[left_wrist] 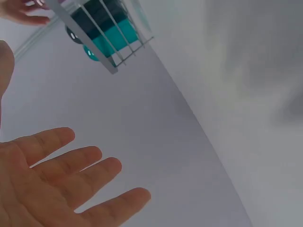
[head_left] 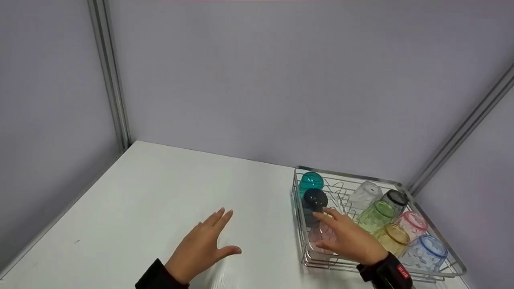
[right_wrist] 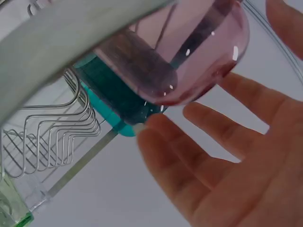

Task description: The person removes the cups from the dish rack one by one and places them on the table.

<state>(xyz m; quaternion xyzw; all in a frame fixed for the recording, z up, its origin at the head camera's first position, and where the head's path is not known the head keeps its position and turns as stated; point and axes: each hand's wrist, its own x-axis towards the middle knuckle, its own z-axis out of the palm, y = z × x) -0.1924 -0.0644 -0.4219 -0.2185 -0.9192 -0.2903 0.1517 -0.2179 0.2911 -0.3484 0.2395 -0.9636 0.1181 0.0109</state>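
A transparent pink cup (head_left: 320,232) stands bottom up at the near left corner of a wire rack (head_left: 301,257). My right hand (head_left: 353,237) reaches over the rack's front side, its fingers spread around this cup. In the right wrist view the fingertips lie close to the rounded base of the pink cup (right_wrist: 213,52); whether they touch it, I cannot tell. Behind it in the same row are a dark cup (head_left: 315,199) and a teal cup (head_left: 311,181). My left hand (head_left: 202,245) hovers above the table, fingers extended and thumb apart, holding nothing.
On the rack's right side lean several glasses: a clear one (head_left: 366,194), a black one (head_left: 395,200), a green one (head_left: 376,216), a yellow one (head_left: 392,239), a pink one (head_left: 413,224) and a blue one (head_left: 425,253). Grey panels (head_left: 257,80) border the white table (head_left: 160,188).
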